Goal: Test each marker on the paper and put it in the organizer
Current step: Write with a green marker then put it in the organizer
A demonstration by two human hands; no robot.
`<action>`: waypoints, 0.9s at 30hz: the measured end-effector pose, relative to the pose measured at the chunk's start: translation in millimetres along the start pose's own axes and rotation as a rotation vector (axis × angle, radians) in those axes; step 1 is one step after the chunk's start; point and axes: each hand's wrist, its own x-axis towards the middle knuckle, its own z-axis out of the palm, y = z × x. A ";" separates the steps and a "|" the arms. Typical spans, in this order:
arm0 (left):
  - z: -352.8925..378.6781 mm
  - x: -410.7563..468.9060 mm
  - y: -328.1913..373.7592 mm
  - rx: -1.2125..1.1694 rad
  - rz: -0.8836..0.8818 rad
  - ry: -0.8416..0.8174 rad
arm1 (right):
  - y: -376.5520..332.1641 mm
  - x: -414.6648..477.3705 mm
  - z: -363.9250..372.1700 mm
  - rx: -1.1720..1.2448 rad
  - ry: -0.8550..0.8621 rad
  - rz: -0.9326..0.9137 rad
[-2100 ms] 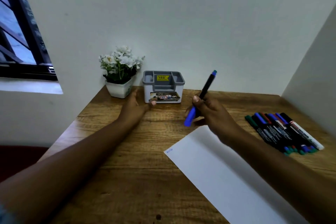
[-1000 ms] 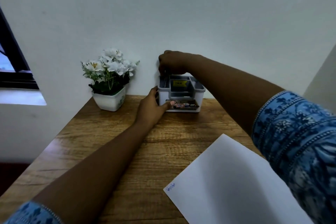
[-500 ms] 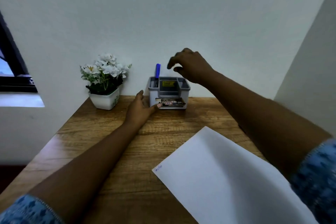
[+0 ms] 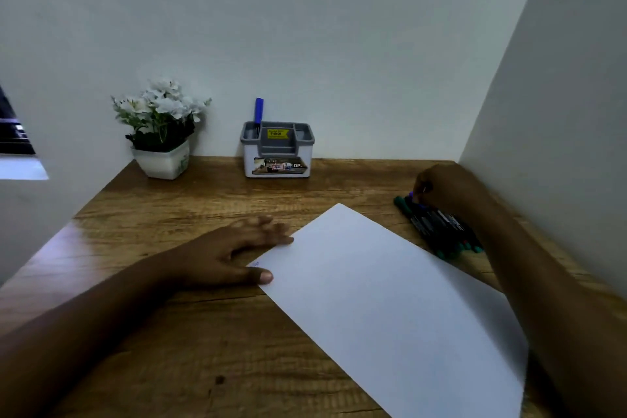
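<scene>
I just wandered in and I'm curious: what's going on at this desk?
A person is working through a set of markers. One blue marker stands in the organizer at the back of the desk. The left hand lies flat at the edge of the paper. The right hand reaches to the row of markers at the right, fingertips at their cap ends; whether it grips one yet is unclear.

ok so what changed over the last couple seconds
The right hand stood the blue marker in the organizer, let go, and moved right to the marker pile. The left hand left the organizer for the paper at its left edge. Organizer, plant and paper stayed put.
</scene>
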 end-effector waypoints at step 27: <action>-14.3 1.4 18.0 -0.749 -0.156 0.431 | -152.0 -42.7 10.2 0.000 0.276 -0.934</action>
